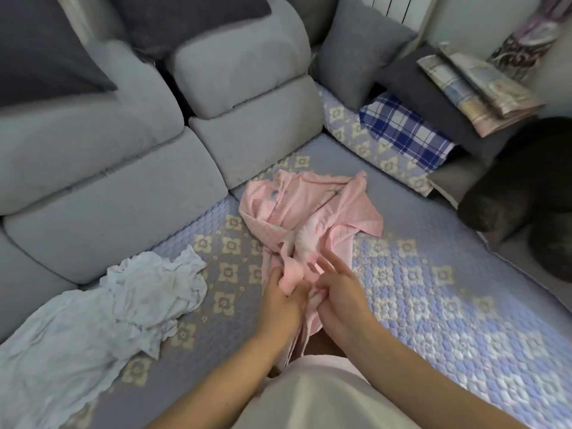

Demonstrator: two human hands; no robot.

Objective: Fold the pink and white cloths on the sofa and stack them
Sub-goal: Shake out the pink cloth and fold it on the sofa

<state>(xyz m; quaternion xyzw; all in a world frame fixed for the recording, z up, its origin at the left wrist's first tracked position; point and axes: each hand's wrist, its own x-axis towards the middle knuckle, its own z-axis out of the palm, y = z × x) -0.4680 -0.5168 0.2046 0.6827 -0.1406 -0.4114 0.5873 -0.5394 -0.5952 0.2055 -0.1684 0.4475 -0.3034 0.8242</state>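
The white cloth (102, 308) lies crumpled at left on the sofa cover (433, 305). The left hand (280, 297) pinches the bunched near edge of the pink cloth (309, 218); the right hand (337, 292) grips it too, two fingers straight. Best to find the corners, then spread it flat before folding.

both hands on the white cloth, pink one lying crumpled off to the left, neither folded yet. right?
Swapped. The head view shows the left hand and right hand both gripping the pink cloth near its close end. The white cloth is the one lying crumpled off to the left, untouched. Neither is folded yet, that part holds.
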